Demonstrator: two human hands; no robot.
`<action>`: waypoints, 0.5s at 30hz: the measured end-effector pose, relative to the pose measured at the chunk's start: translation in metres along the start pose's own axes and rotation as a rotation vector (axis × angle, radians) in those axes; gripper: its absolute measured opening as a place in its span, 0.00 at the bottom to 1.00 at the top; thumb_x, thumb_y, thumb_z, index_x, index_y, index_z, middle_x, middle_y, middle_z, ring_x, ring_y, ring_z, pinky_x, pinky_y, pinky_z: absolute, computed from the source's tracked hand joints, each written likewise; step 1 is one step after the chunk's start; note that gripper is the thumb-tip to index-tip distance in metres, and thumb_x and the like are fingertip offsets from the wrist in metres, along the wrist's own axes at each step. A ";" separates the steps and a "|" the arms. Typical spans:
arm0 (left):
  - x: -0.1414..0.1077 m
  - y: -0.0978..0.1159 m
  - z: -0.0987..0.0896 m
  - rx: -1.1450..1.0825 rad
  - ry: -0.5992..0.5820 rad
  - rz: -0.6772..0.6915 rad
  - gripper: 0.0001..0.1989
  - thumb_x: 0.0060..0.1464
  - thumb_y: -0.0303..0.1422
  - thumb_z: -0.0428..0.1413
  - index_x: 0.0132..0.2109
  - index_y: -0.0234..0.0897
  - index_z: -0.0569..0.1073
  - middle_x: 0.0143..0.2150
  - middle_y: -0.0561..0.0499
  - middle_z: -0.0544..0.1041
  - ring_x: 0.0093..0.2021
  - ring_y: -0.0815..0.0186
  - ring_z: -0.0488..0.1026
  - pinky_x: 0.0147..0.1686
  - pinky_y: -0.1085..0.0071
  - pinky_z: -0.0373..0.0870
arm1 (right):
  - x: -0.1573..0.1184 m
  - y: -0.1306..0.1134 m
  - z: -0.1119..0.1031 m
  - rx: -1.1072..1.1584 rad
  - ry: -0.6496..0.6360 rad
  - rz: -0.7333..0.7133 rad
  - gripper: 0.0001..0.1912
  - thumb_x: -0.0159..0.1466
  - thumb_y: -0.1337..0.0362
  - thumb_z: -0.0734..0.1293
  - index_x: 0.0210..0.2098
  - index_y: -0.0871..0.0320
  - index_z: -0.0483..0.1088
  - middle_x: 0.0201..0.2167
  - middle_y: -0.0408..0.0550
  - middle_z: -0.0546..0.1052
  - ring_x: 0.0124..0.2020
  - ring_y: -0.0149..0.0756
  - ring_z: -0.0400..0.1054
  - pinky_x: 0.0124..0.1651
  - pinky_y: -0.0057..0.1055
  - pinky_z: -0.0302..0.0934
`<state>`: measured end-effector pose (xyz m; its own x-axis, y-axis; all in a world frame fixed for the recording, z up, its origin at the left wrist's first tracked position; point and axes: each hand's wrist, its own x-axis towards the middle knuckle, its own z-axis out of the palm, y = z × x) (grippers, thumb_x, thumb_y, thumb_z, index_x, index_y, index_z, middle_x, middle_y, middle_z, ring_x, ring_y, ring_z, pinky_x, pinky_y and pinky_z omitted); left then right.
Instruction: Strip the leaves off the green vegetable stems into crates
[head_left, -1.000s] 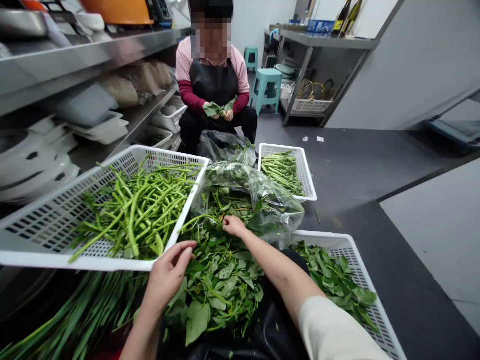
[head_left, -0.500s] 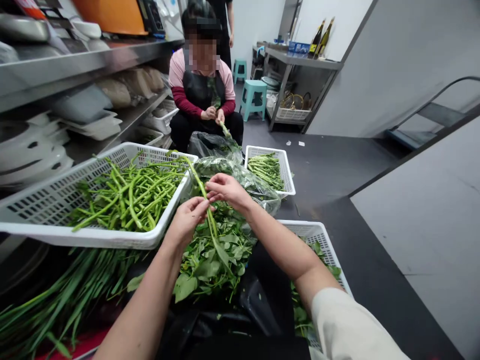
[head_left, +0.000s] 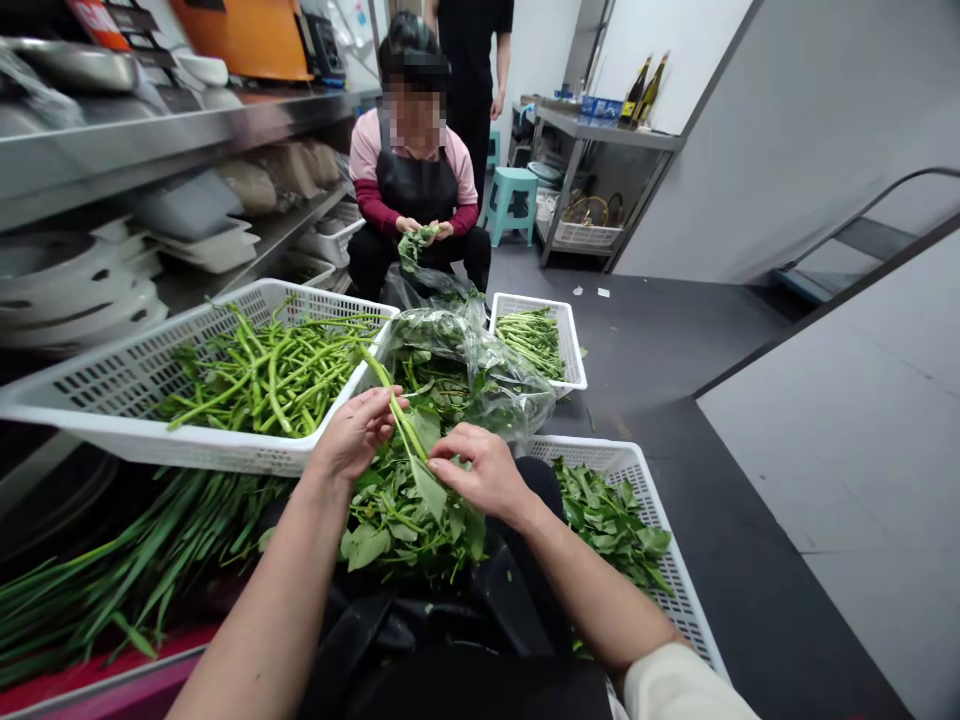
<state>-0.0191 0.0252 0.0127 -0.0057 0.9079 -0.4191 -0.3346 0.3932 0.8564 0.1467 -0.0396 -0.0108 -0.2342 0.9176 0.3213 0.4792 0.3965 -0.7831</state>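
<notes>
Leafy stem (head_left: 407, 430) amid steel shelving (head_left: 187, 132), dark floor (head_left: 637, 345), grey wall (head_left: 795, 110)

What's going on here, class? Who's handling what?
The person's left hand holds a green stem; the right hand is at its leafy lower part, above a heap of leaves. Loose stems lie in the white basket on the left, leaves in the near right basket. Opposite, a co-worker holds greens in both hands.

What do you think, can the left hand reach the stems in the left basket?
Probably yes: the left hand seems near the basket, and the stems lie uncovered, though it holds another stem.
</notes>
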 end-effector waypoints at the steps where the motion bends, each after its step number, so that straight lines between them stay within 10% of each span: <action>1: -0.002 0.000 -0.001 0.005 0.003 0.004 0.04 0.51 0.24 0.55 0.31 0.31 0.75 0.23 0.51 0.75 0.17 0.78 0.64 0.14 0.86 0.59 | 0.000 -0.001 0.001 -0.031 -0.023 -0.022 0.04 0.56 0.65 0.66 0.27 0.58 0.73 0.26 0.43 0.72 0.30 0.30 0.63 0.37 0.27 0.55; 15: -0.018 -0.013 -0.008 0.138 -0.121 0.153 0.16 0.34 0.41 0.65 0.29 0.34 0.75 0.26 0.54 0.73 0.26 0.72 0.68 0.23 0.79 0.63 | -0.005 0.028 0.034 0.389 0.038 0.342 0.11 0.50 0.70 0.61 0.13 0.58 0.57 0.15 0.37 0.56 0.20 0.26 0.50 0.25 0.24 0.47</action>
<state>-0.0228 0.0029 0.0068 0.0694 0.9660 -0.2491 -0.2063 0.2582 0.9438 0.1318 -0.0339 -0.0523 -0.0845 0.9961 0.0255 0.1711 0.0398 -0.9845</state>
